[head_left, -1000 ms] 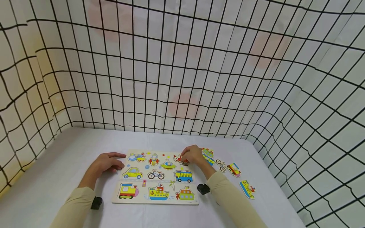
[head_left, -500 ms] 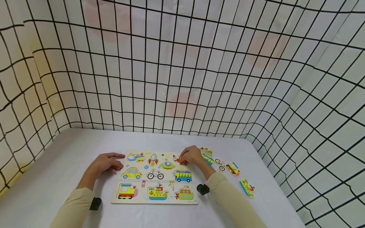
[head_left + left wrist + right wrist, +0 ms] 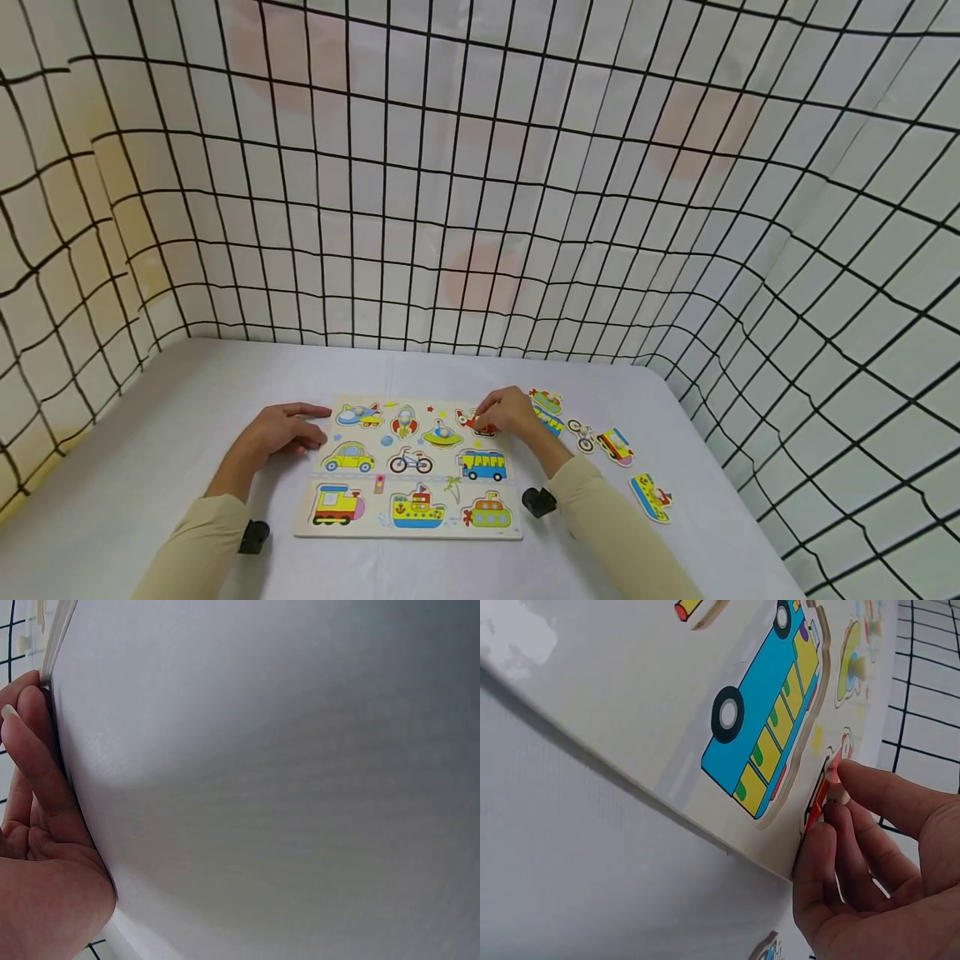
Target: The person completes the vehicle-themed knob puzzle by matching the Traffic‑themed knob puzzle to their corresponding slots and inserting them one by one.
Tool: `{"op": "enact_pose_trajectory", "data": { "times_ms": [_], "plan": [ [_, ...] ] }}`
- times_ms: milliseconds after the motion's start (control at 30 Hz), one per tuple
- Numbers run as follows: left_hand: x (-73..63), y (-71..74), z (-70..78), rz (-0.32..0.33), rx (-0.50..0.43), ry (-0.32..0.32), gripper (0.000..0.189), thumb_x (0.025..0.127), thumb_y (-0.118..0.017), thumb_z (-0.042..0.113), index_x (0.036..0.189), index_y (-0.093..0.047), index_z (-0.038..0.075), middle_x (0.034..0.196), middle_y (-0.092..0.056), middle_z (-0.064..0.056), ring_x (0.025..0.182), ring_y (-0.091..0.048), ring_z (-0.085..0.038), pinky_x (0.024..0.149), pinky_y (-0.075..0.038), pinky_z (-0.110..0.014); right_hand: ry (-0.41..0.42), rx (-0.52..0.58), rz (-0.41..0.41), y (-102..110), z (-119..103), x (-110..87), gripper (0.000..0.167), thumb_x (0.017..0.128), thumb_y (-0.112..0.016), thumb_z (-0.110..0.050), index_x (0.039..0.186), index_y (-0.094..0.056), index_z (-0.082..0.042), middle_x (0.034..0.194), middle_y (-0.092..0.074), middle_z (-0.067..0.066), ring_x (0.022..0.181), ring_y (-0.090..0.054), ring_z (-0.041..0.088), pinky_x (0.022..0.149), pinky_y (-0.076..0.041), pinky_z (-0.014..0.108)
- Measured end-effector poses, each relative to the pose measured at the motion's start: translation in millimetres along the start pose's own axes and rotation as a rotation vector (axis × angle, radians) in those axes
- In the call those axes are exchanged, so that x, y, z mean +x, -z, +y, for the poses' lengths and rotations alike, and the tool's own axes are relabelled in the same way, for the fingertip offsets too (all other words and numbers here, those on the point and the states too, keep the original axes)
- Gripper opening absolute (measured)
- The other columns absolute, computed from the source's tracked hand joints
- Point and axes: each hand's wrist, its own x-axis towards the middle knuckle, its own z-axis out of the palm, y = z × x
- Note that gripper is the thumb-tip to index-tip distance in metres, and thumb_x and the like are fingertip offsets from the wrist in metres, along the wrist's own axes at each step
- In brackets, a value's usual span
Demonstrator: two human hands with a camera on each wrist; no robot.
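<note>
A wooden peg puzzle board [image 3: 375,528] with vehicle pictures lies flat on the white table. Over its upper right corner, my right hand [image 3: 510,410] pinches the red helicopter puzzle piece [image 3: 825,786] by its wooden knob. The piece sits at the helicopter outline, slightly tilted in the right wrist view; whether it is fully seated I cannot tell. My left hand [image 3: 279,429] lies on the table with relaxed fingers, its fingertips touching the board's left edge. Knobbed pieces fill the airplane [image 3: 360,414], rocket [image 3: 405,422] and flying saucer [image 3: 442,434] places.
Loose pieces lie right of the board: a submarine [image 3: 546,401], a bus [image 3: 550,421], a bicycle [image 3: 581,435], a train [image 3: 616,447] and a ship [image 3: 651,497]. The submarine and bus are close to the right wrist. A black grid on white walls [image 3: 480,250] surrounds the table.
Almost nothing moves. The right hand shifts very slightly at the helicopter piece; the left hand keeps its place.
</note>
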Motion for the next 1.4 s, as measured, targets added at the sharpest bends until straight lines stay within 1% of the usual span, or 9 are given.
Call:
{"op": "enact_pose_trajectory", "data": {
  "times_ms": [200, 300, 433, 633, 700, 833, 1000, 1267, 1400],
  "plan": [
    [1.4, -1.1, -0.3, -0.005, -0.001, 0.002, 0.060, 0.082, -0.075, 0.013, 0.139, -0.059, 0.002, 0.080, -0.072, -0.008, 0.068, -0.062, -0.022, 0.064, -0.053, -0.027, 0.043, 0.028, 0.000, 12.4, 10.4, -9.1, 0.020, 0.079, -0.085, -0.023, 0.094, -0.079, -0.012, 0.084, -0.069, 0.002, 0.068, -0.057, 0.015, 0.058, -0.043, 0.023],
    [0.8, -1.1, 1.1, -0.005, -0.001, 0.007, 0.061, 0.081, -0.076, 0.013, 0.139, -0.060, 0.003, 0.082, -0.073, -0.009, 0.070, -0.063, -0.024, 0.066, -0.054, -0.028, 0.039, 0.026, -0.001, 22.1, 14.4, -14.5, 0.020, 0.079, -0.085, -0.021, 0.096, -0.078, -0.011, 0.081, -0.068, 0.003, 0.066, -0.057, 0.015, 0.057, -0.043, 0.023],
    [0.5, -1.6, 1.6, -0.006, -0.002, 0.010, 0.061, 0.081, -0.076, 0.012, 0.139, -0.060, 0.003, 0.081, -0.073, -0.009, 0.070, -0.063, -0.024, 0.066, -0.054, -0.028, 0.024, 0.022, -0.009, 34.8, 24.1, -19.6, 0.021, 0.079, -0.085, -0.019, 0.097, -0.078, -0.010, 0.085, -0.068, 0.004, 0.068, -0.058, 0.016, 0.057, -0.045, 0.024],
    [-0.3, -1.0, 1.5, -0.007, 0.005, 0.004, 0.061, 0.082, -0.075, 0.012, 0.139, -0.059, 0.002, 0.081, -0.073, -0.008, 0.070, -0.062, -0.023, 0.066, -0.053, -0.027, 0.011, -0.010, 0.011, 50.9, 48.6, -23.0, 0.021, 0.079, -0.084, -0.018, 0.097, -0.079, -0.010, 0.078, -0.067, 0.004, 0.065, -0.059, 0.015, 0.057, -0.046, 0.024],
    [-1.4, -0.8, 1.9, -0.005, 0.003, 0.005, 0.061, 0.081, -0.075, 0.012, 0.139, -0.059, 0.002, 0.081, -0.073, -0.008, 0.070, -0.062, -0.024, 0.066, -0.053, -0.027, -0.001, 0.011, 0.020, 56.3, 57.0, -24.3, 0.021, 0.078, -0.084, -0.017, 0.097, -0.078, -0.009, 0.077, -0.067, 0.004, 0.065, -0.059, 0.015, 0.058, -0.048, 0.025],
    [-2.3, -0.3, 2.3, -0.005, -0.003, 0.008, 0.063, 0.080, -0.076, 0.013, 0.140, -0.059, 0.003, 0.082, -0.073, -0.009, 0.070, -0.063, -0.025, 0.066, -0.054, -0.028, -0.009, 0.060, 0.035, 67.4, 70.9, -27.9, 0.024, 0.078, -0.084, -0.014, 0.099, -0.077, -0.003, 0.083, -0.069, 0.007, 0.067, -0.060, 0.015, 0.060, -0.051, 0.027],
    [0.8, 0.3, 0.7, -0.007, -0.007, 0.015, 0.063, 0.080, -0.076, 0.012, 0.140, -0.059, 0.003, 0.083, -0.073, -0.010, 0.070, -0.063, -0.026, 0.067, -0.054, -0.028, -0.055, 0.082, 0.063, 79.3, 86.5, -29.5, 0.025, 0.081, -0.082, -0.016, 0.103, -0.078, -0.005, 0.088, -0.070, 0.007, 0.068, -0.060, 0.016, 0.060, -0.049, 0.028],
    [2.7, 1.7, -0.3, -0.016, 0.011, 0.020, 0.062, 0.082, -0.075, 0.013, 0.141, -0.059, 0.003, 0.082, -0.073, -0.009, 0.070, -0.062, -0.025, 0.066, -0.054, -0.028, -0.091, 0.126, 0.069, 94.2, 105.6, -34.6, 0.028, 0.084, -0.079, -0.018, 0.109, -0.076, -0.004, 0.112, -0.069, 0.014, 0.081, -0.064, 0.022, 0.072, -0.054, 0.032],
    [1.1, 0.6, 0.9, -0.014, 0.013, 0.017, 0.062, 0.081, -0.075, 0.013, 0.141, -0.059, 0.003, 0.081, -0.073, -0.010, 0.070, -0.062, -0.025, 0.066, -0.054, -0.028, -0.100, 0.116, 0.072, 101.7, 114.1, -38.0, 0.029, 0.087, -0.078, -0.021, 0.111, -0.076, -0.005, 0.107, -0.069, 0.012, 0.081, -0.063, 0.021, 0.071, -0.054, 0.033]
  ]
}}
